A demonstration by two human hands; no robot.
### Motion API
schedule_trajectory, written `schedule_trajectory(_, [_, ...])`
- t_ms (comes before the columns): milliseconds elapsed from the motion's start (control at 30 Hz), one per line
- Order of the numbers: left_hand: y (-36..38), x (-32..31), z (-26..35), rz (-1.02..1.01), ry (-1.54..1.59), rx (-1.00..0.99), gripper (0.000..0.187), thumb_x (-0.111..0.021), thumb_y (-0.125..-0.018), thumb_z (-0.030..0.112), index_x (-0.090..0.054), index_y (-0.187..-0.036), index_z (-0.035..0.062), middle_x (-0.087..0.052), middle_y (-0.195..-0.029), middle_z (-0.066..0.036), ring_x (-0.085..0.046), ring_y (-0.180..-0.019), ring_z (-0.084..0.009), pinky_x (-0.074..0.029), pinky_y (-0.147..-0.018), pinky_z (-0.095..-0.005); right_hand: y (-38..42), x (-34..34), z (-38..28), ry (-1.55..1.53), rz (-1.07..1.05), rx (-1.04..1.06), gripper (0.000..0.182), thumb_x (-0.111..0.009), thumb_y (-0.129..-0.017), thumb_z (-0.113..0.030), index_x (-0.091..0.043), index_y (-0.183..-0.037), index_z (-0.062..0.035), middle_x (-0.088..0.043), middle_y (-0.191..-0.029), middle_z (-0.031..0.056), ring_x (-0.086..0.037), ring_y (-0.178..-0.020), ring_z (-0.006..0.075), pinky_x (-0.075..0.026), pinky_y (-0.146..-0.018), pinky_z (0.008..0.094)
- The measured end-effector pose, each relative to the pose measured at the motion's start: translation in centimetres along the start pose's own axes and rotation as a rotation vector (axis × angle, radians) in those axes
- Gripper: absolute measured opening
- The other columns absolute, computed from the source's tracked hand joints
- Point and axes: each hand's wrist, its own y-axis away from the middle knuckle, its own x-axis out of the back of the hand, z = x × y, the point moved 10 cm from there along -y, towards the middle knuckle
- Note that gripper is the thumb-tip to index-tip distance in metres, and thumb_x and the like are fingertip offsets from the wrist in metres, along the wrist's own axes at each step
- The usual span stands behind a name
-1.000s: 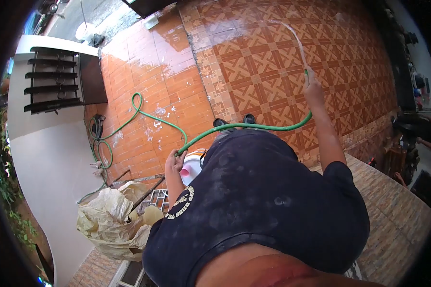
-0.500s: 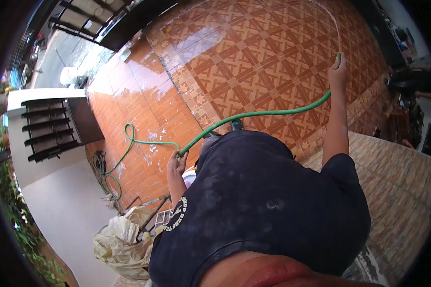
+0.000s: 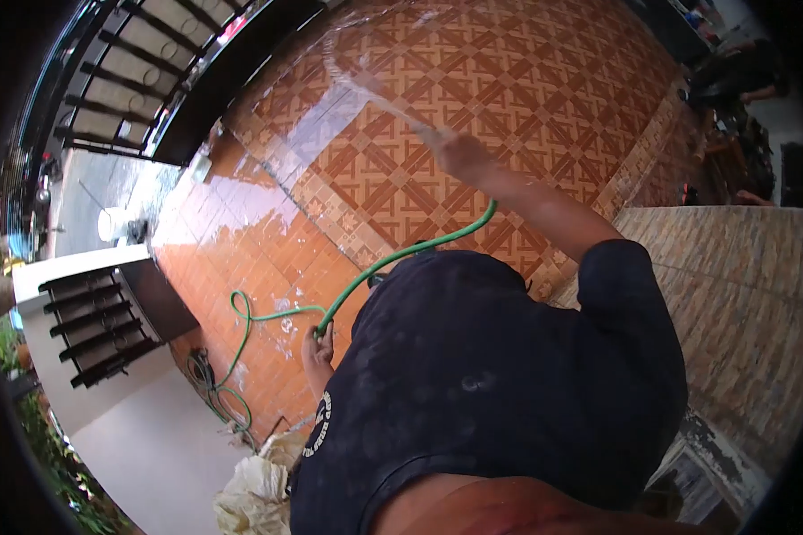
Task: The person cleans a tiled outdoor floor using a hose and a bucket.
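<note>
My right hand [image 3: 462, 159] is closed round the end of a green hose [image 3: 419, 245], out over the patterned tiles. Water [image 3: 370, 94] streams from that end toward the upper left and lands on the floor. Lower down, by the left side of my dark shirt, my left hand [image 3: 319, 343] grips the same hose. Between the two hands the hose curves in front of my body. Beyond my left hand it runs over the plain orange tiles [image 3: 277, 259] in loops.
Dark metal gates stand at the upper left [image 3: 125, 85] and left [image 3: 103, 325]. A white bucket [image 3: 113, 223] is outside. Crumpled sacking [image 3: 257, 495] lies at the lower left. A stone-patterned surface [image 3: 723, 294] and a motorcycle [image 3: 732, 76] are at the right.
My right hand has swung left and nearer my body, and the water now reaches further left. My left hand has dropped slightly, still on the hose. The whole view has shifted.
</note>
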Motion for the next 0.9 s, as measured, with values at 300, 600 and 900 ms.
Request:
schedule_trajectory(300, [5.1,-5.6,-0.3,-0.300,-0.349,-0.144,0.023,-0.040,-0.098,0.013,-0.048,-0.111,-0.0047,-0.060,-0.108,-0.023,-0.046,-0.054,-0.0001,-0.025,-0.042,-0.0090,-1.7,8.5,12.5,-0.067,0.450,-0.316,0.042,-0.048,-0.094,-0.015,-0.041,-0.135,-0.0126,-0.064,-0.078,0.0211,-0.064,-0.069,0.0387,-0.053,-0.060,0.0488])
schedule_trajectory(600, [-0.7,-9.5,-2.5,-0.128,-0.005,0.119,0.022,-0.058,-0.089,0.008,-0.043,-0.091,-0.0074,-0.061,-0.094,-0.023,-0.066,-0.091,-0.0321,-0.059,-0.084,-0.0344,6.2,20.9,23.9,0.024,0.779,-0.731,0.037,-0.038,-0.100,-0.025,-0.046,-0.134,-0.0128,-0.065,-0.080,0.0155,-0.064,-0.068,0.0305,-0.050,-0.057,0.0439])
schedule_trajectory(900, [0.6,-13.1,-2.0,-0.404,0.007,0.221,0.018,-0.054,-0.088,-0.001,-0.042,-0.092,-0.0130,-0.056,-0.096,-0.024,-0.063,-0.094,-0.0416,-0.060,-0.084,-0.0429,14.8,21.3,27.5,-0.224,0.762,-1.078,0.039,-0.034,-0.102,-0.027,-0.045,-0.136,-0.0120,-0.062,-0.100,0.0159,-0.061,-0.076,0.0273,-0.048,-0.063,0.0426])
